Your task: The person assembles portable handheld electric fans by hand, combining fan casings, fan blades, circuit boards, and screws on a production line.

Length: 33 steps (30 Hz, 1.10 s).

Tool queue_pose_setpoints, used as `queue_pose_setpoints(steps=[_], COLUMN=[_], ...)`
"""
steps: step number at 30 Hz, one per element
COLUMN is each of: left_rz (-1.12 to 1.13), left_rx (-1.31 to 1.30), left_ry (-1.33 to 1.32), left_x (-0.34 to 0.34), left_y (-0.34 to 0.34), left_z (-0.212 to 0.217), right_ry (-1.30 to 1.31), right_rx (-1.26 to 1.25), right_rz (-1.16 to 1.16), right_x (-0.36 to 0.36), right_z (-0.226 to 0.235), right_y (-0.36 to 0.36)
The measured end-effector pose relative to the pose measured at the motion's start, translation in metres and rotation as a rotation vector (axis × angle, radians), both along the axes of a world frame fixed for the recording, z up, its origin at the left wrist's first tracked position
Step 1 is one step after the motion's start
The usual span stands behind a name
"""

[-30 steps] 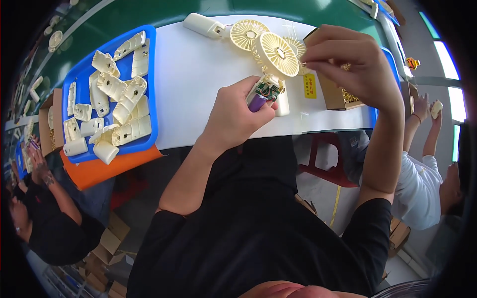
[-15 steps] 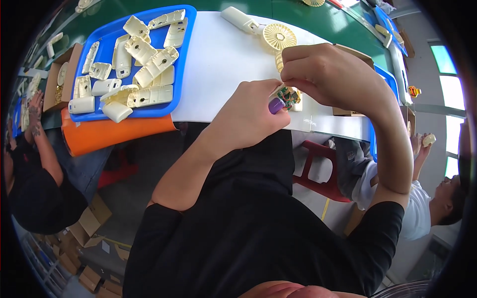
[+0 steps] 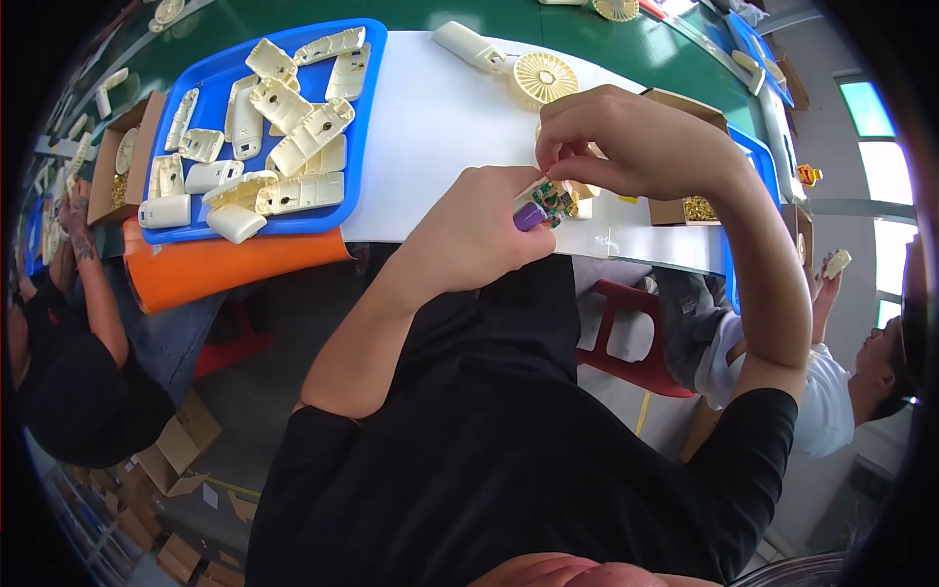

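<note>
White mat (image 3: 440, 127) on green bench (image 3: 430, 15), blue tray (image 3: 364, 117) of cream shells; left hand (image 3: 474, 240) and right hand (image 3: 626, 142) fingers pinched on a small circuit board (image 3: 554, 201).

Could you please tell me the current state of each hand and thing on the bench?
left hand: gripping the small assembly
right hand: pinching the assembly from above
small assembly with purple cell and green circuit board: held above the white mat
blue tray: full of cream housings
round fan grille: lying flat, untouched

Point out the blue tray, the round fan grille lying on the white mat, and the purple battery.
blue tray (image 3: 364, 147), head view, right rim.
round fan grille (image 3: 545, 78), head view, centre.
purple battery (image 3: 529, 216), head view, exposed end.
</note>
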<state>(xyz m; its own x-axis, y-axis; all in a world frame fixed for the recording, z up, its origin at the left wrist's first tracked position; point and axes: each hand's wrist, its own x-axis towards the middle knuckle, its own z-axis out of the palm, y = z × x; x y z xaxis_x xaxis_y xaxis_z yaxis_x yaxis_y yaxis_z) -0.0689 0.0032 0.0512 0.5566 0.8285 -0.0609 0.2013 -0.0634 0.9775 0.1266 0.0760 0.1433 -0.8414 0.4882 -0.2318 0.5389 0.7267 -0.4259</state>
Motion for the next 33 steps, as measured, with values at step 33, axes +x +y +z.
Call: queue_pose_setpoints(steps=[33], left_rz=[0.067], left_rx=[-0.261], left_ry=[-0.094], left_x=[0.012], left_y=[0.016], left_z=[0.002], right_ry=[-0.069], right_rx=[-0.009], right_rz=[-0.091], right_x=[-0.004], right_z=[0.009], right_y=[0.025])
